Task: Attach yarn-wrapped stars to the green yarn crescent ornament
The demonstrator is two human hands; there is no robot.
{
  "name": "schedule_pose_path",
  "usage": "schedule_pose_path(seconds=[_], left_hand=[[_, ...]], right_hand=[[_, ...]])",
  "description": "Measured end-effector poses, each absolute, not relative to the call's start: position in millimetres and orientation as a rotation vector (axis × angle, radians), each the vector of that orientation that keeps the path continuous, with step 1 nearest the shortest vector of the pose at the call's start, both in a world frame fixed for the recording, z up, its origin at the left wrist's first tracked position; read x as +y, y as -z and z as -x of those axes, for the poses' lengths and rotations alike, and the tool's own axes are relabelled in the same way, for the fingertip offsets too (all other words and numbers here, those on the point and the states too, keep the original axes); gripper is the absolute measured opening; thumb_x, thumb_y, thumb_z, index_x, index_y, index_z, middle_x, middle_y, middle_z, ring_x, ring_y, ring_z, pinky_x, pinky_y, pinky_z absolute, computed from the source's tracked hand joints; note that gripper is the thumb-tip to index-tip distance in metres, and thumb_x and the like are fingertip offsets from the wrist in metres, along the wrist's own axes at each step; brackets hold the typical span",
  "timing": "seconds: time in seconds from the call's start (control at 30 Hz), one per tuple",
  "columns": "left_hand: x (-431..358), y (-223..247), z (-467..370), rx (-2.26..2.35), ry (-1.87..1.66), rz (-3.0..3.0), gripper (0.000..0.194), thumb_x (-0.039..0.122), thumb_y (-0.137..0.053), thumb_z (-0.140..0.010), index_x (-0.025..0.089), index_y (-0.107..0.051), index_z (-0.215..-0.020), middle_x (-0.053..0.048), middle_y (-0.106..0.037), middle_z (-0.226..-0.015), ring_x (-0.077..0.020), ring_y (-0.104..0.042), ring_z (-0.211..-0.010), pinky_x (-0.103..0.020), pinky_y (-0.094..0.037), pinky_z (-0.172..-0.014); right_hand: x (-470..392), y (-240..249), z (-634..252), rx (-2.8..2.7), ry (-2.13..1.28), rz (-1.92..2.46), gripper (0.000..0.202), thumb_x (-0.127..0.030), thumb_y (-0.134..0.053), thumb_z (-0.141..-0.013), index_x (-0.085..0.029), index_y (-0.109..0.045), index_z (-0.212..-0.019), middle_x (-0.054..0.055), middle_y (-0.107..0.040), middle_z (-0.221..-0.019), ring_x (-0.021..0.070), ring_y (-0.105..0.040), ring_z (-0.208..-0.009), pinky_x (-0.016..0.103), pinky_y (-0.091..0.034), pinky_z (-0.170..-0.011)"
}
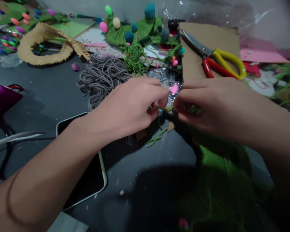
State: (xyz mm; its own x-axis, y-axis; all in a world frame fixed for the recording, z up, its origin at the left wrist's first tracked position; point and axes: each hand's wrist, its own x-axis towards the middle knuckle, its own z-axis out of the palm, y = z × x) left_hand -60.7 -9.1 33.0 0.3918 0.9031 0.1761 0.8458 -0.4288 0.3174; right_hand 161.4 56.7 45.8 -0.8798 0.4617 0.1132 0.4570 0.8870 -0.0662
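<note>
Two bare hands meet over the middle of a dark desk [122,206], a short length of green yarn [169,108] between them. The left hand [132,103] has its thumb and forefinger drawn together at one end of the yarn; the right hand [215,103], its fingers curled in tightly, appears to grip the other. The exposed piece runs sideways, roughly along the line of the desk's far edge, lying to the right of the left fingertips and to the left of the right ones, with the right hand looking slightly closer. Below the right hand, toward the desk's near right corner, sits a green yarn-wrapped piece [222,180]. Loose green snippets [157,138] lie just nearer the desk's near edge than the hands, while scissors [217,56] rest on cardboard [207,35] toward the far right corner. The left forearm crosses a phone [87,180], covering part of it. Curled fingers hide both ends of the yarn, so whether it is knotted or joined to the wrapped piece cannot be told. A small dark item beneath it is blurred, and deep shadow swallows the wrapped piece's lower outline.
</note>
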Motion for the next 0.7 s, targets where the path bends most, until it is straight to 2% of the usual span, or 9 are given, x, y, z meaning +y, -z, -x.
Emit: schedule_pose_path(seconds=[0.1, 0.27, 0.43, 0.7], left_hand=[[-11.5, -37.4, 58.8, 1.607, -0.426, -2.466, 0.016, 0.014, -0.056, -0.088, 0.022, -0.068, -0.095, -0.004, -0.069, -0.103, -0.0213, -0.065, -0.09, -0.033, -0.044, -0.073], [-14.0, -41.9, 56.7, 1.643, -0.428, -2.356, 0.017, 0.035, -0.064, -0.088, 0.021, -0.066, -0.1, -0.006, -0.069, -0.099, -0.0249, -0.064, -0.091, -0.036, -0.046, -0.078], [-10.4, -37.3, 57.0, 1.599, -0.437, -2.322, 0.019, 0.03, -0.053, -0.098, 0.021, -0.07, -0.096, -0.005, -0.068, -0.088, -0.0241, -0.065, -0.089, -0.037, -0.046, -0.081], [-10.5, -34.1, 57.2, 1.581, -0.399, -2.342, 0.018, 0.031, -0.062, -0.097, 0.021, -0.076, -0.097, -0.008, -0.071, -0.098, -0.0238, -0.065, -0.093, -0.034, -0.046, -0.08]], right_hand=[[57.1, -45.7, -161.0, -2.931, -0.067, 0.719, 0.009, -0.019, -0.06, -0.09, -0.02, -0.059, -0.081, 0.002, -0.062, -0.083, 0.0161, -0.053, -0.072, 0.032, -0.026, -0.06], [59.4, -43.3, -163.1, -2.913, -0.086, 0.681, 0.009, -0.021, -0.061, -0.091, -0.02, -0.062, -0.083, 0.002, -0.063, -0.083, 0.0174, -0.057, -0.075, 0.033, -0.028, -0.061], [58.9, -43.3, -163.1, -2.929, -0.106, 0.744, 0.005, -0.022, -0.06, -0.091, -0.022, -0.063, -0.087, 0.003, -0.067, -0.09, 0.0193, -0.061, -0.081, 0.033, -0.032, -0.064], [59.1, -42.5, -162.8, -2.933, -0.114, 0.744, 0.007, -0.023, -0.06, -0.092, -0.024, -0.066, -0.088, 0.003, -0.068, -0.088, 0.0198, -0.06, -0.078, 0.033, -0.032, -0.063]])
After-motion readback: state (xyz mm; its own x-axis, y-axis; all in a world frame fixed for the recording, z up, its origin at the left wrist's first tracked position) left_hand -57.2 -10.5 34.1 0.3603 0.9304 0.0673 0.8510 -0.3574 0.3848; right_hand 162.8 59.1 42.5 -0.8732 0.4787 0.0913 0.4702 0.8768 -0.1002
